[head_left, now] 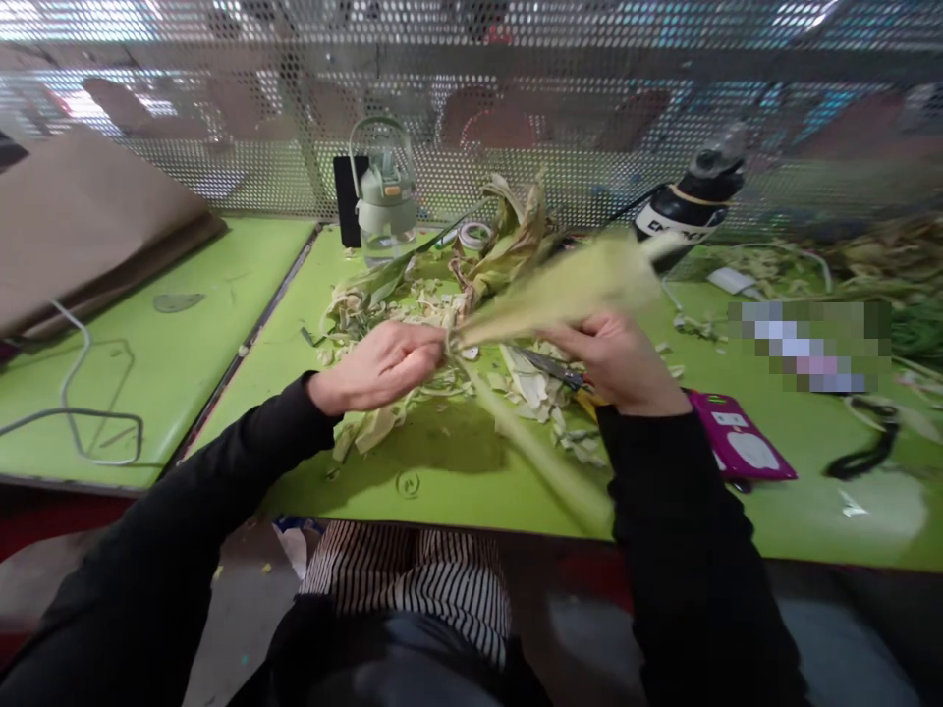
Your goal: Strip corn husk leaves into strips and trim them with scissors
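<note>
My left hand is closed, its fingertips pinching the narrow gathered end of a pale green corn husk. The husk fans out to the upper right and is blurred by motion. From the same pinch a second pale husk strip hangs toward the lower right. My right hand is just under the wide part of the husk, fingers curled together; what they grip, if anything, cannot be made out. Below that hand lie scissors with yellow handles, partly covered. Husk scraps are scattered under both hands.
Behind the hands lie dry husks and a tape roll. A clear bottle and a black bottle stand at the mesh screen. Brown paper and bent wire lie left, a magenta packet right.
</note>
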{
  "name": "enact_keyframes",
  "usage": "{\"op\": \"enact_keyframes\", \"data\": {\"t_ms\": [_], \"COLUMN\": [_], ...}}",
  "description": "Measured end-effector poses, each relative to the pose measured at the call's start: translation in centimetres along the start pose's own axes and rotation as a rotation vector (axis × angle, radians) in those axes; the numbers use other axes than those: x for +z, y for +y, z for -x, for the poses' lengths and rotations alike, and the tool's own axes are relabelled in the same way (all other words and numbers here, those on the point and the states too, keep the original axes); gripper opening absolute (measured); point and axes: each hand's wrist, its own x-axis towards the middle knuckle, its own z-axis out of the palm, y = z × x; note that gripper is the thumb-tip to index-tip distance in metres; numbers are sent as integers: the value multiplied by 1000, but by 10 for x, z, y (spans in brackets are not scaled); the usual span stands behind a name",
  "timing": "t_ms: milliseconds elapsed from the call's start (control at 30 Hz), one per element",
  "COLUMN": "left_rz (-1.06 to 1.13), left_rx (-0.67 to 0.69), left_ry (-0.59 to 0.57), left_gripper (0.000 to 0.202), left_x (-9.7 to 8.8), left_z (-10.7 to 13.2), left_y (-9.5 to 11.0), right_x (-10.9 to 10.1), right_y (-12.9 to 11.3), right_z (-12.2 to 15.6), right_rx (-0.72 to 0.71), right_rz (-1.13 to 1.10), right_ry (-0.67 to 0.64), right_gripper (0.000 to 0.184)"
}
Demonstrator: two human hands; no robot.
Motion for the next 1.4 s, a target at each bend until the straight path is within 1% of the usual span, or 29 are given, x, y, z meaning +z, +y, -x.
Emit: {"op": "enact_keyframes", "data": {"t_ms": [67,133,200,233,267,333,400,433,500,533,567,600,633,700,733,767,833,900,933,967,1000,1067,1100,1167,1200,1233,1300,1367,1400], "left_rz": [-257,-515,-648,-683,-709,-745,-762,-763,-758,-753,-746,-736,-722,-669,-621,-551,-334,-27,142,313,482,790,920,1109,1171,1218,1296,1374,1413], "left_rx": [-67,-123,-174,-194,-213,-268,-346,-395,-506,-563,-613,-649,-669,-655,-616,-558,-386,-201,-140,-116,-129,-227,-285,-385,-422,-455,-510,-569,-601], "left_ry": [36,-8,-65,-76,-76,-44,13,42,81,93,97,97,89,39,-15,-86,-260,-419,-472,-494,-484,-385,-316,-202,-164,-128,-66,-31,-28], "left_gripper": [25,23,26,28,29,31,31,32,33,34,35,36,37,38,39,39,38,32,30,29,29,29,28,25,24,24,23,22,22], "left_x": [-5,-8,-10,-10,-11,-13,-15,-17,-22,-25,-28,-31,-33,-33,-32,-29,-22,-16,-13,-11,-9,-4,-2,3,6,9,15,19,21], "left_z": [-1,-2,-2,-3,-3,-5,-5,-5,-4,-3,-2,-1,0,1,2,2,1,0,-1,-2,-3,-6,-7,-10,-11,-12,-14,-15,-16], "left_y": [-8,-15,-17,-17,-16,-11,-8,-7,-10,-13,-17,-20,-24,-27,-27,-26,-19,-10,-6,-3,0,2,3,2,2,1,2,2,2], "right_x": [-2,-3,-7,-9,-11,-17,-21,-22,-25,-25,-26,-26,-26,-24,-24,-23,-24,-26,-27,-27,-26,-17,-11,7,17,28,47,61,67], "right_y": [-1,-3,-6,-7,-7,-5,-2,0,2,2,1,-2,-5,-13,-17,-20,-20,-12,-6,0,6,13,13,8,5,1,-3,-2,0], "right_z": [-1,1,6,8,11,16,21,22,24,24,23,22,21,17,15,12,5,-2,-6,-9,-11,-12,-11,-4,0,5,13,18,18], "right_rx": [81,108,81,63,55,69,141,185,227,211,172,117,59,-29,-59,-80,-112,-100,-81,-29,14,6,-43,-213,-275,-274,-221,-166,-136], "right_rz": [-187,-376,-462,-469,-460,-440,-385,-330,-205,-164,-154,-178,-220,-308,-334,-345,-332,-226,-133,2,186,314,366,413,373,258,69,-62,-101], "right_ry": [-57,-87,-67,-68,-102,-269,-444,-505,-542,-522,-465,-356,-209,87,188,252,316,314,297,237,208,267,335,437,408,299,77,-79,-134], "right_gripper": [25,28,32,34,37,44,46,46,45,46,47,49,50,49,47,47,45,43,42,44,45,38,31,20,20,22,28,31,32]}}
